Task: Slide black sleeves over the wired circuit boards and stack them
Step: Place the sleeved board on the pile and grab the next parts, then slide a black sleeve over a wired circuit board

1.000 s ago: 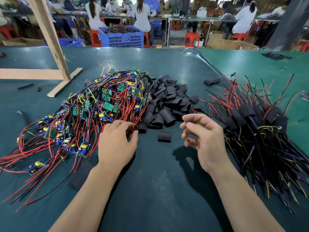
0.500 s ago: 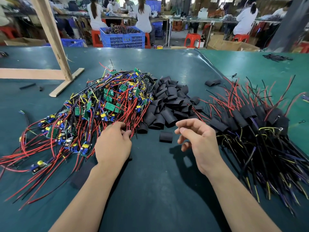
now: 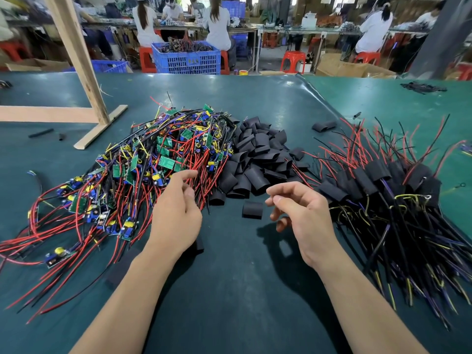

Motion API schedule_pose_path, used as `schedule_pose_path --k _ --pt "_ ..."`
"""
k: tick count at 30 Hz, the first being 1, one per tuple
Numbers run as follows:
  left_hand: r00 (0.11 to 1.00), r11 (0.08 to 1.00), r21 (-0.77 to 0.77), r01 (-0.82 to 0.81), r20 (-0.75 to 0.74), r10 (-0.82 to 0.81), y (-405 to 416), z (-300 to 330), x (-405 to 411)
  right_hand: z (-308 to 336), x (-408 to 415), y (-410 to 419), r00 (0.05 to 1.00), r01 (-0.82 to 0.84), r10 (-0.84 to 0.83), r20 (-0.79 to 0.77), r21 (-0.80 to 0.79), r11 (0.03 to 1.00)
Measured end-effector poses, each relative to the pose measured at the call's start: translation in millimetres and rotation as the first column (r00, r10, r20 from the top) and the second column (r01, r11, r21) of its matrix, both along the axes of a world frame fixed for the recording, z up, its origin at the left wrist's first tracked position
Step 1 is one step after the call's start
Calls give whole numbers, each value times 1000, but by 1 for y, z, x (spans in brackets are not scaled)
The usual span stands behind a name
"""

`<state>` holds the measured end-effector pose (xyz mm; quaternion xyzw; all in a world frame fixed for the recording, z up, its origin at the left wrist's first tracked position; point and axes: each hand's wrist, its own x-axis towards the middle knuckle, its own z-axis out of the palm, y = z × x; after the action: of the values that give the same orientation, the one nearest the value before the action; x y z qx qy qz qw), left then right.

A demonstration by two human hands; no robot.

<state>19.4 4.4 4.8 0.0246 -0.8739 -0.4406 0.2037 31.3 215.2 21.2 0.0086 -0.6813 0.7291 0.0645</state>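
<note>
Green mat covers the tabletop [image 3: 242, 290], where a heap of wired circuit boards [image 3: 158, 159] lies at the left, a pile of black sleeves [image 3: 258, 157] sits in the middle, and the stack of sleeved boards [image 3: 388, 198] spreads at the right. One loose sleeve [image 3: 252, 210] lies between the hands. The left hand [image 3: 176, 215] reaches into the red wires, fingers loosely extended, holding nothing visible. The right hand [image 3: 304, 215] hovers empty with fingers loosely curled.
</note>
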Motion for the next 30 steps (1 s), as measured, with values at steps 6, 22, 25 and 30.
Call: schedule_pose_path --k 6,22,25,30 --pt "983 989 98 -112 -137 125 -6 1 0 1 0 2 1000 6 -6 -9 1 1000" --pt "978 942 -271 -197 -124 169 14 42 -73 -6 -3 -7 1000 -8 4 30 143 990" --pt "968 877 -424 -228 -3 250 21 48 -100 -6 -3 -6 1000 -18 14 28 139 990" --pt "961 933 -255 -254 40 273 21 59 -99 -5 -3 -2 1000 -14 13 14 122 992"
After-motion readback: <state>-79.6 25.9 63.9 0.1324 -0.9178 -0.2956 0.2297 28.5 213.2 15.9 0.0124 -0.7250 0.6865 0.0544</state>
